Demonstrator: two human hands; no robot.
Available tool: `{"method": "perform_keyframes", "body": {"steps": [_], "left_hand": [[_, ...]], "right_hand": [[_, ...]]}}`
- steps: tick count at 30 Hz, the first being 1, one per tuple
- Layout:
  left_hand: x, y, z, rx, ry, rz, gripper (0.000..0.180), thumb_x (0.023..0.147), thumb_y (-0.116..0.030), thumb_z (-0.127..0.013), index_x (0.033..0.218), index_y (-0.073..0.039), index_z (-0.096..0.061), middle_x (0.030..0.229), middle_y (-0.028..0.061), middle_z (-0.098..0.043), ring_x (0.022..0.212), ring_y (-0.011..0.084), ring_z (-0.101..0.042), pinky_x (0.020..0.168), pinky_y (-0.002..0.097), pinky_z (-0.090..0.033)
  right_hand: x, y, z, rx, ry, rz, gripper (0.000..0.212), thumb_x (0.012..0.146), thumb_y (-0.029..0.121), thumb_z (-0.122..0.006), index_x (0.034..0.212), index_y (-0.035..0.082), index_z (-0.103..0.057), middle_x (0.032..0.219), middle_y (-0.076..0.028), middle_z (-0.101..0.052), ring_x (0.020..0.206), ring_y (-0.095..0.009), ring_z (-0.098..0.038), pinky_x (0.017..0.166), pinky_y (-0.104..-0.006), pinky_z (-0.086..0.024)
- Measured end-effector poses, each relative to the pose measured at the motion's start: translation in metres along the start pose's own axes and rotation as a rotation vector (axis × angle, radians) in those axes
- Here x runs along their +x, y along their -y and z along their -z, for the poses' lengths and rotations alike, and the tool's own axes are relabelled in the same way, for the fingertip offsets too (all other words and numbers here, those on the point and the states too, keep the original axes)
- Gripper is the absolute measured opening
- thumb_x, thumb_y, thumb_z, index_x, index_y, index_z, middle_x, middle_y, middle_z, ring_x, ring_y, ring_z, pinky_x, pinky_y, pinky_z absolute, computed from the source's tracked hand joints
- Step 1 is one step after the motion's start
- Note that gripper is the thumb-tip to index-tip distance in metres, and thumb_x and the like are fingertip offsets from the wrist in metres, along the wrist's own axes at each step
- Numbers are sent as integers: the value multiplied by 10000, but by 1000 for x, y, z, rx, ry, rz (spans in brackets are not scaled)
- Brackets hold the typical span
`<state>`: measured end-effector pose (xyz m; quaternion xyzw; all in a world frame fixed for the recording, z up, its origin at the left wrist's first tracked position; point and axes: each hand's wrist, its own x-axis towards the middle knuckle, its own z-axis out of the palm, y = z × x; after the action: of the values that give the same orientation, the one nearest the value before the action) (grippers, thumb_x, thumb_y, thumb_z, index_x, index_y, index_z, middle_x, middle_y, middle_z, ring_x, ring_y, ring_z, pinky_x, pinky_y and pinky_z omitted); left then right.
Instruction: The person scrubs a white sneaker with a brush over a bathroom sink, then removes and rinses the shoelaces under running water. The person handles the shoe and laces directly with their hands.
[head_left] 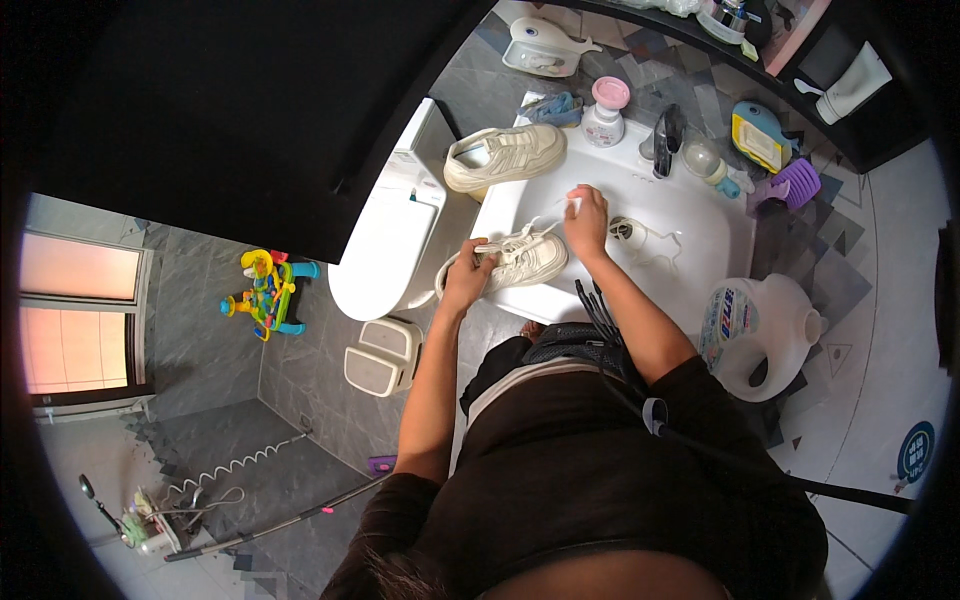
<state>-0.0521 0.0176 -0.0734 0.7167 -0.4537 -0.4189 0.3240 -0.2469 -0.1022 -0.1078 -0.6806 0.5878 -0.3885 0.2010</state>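
A cream sneaker rests over the near-left edge of the white sink. My left hand is closed round its heel and opening. My right hand is over the basin, its fingers pinched on a white shoelace that runs up from the sneaker. A second cream sneaker sits on the sink's far-left corner, apart from both hands. Inside the basin, right of my right hand, lies a loose white lace beside the dark drain.
Along the sink's back stand a pink-topped pump bottle, a blue cloth and a dark faucet. A big white jug stands at the right. To the left are a toilet and a step stool.
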Motion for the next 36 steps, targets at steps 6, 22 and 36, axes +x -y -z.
{"method": "perform_keyframes", "body": {"steps": [6,22,36], "left_hand": [[0,5,-2,-29,-23,-38,327,870,-176,-577,1170,-73,-497,897,90,-621,817,152,-552,735,280,-438],[4,11,-4,15,-58,-72,367,844,-218,-605,1169,-88,-497,885,178,-642,806,261,-621,730,337,-466],[-1,-7,3,-85,112,-59,683,789,-172,-686,1354,-33,-327,1070,172,-594,942,209,-572,831,301,-442]], "right_hand": [[-22,49,-3,44,411,511,174,754,113,-609,924,86,-635,1263,-127,-475,1234,-315,-378,1034,-419,-288],[2,8,-8,-18,-20,39,96,758,117,-554,827,57,-582,952,-111,-583,930,-313,-527,816,-408,-427],[-15,33,25,211,658,189,177,736,78,-594,913,90,-605,879,-107,-591,840,-304,-574,743,-389,-470]]}}
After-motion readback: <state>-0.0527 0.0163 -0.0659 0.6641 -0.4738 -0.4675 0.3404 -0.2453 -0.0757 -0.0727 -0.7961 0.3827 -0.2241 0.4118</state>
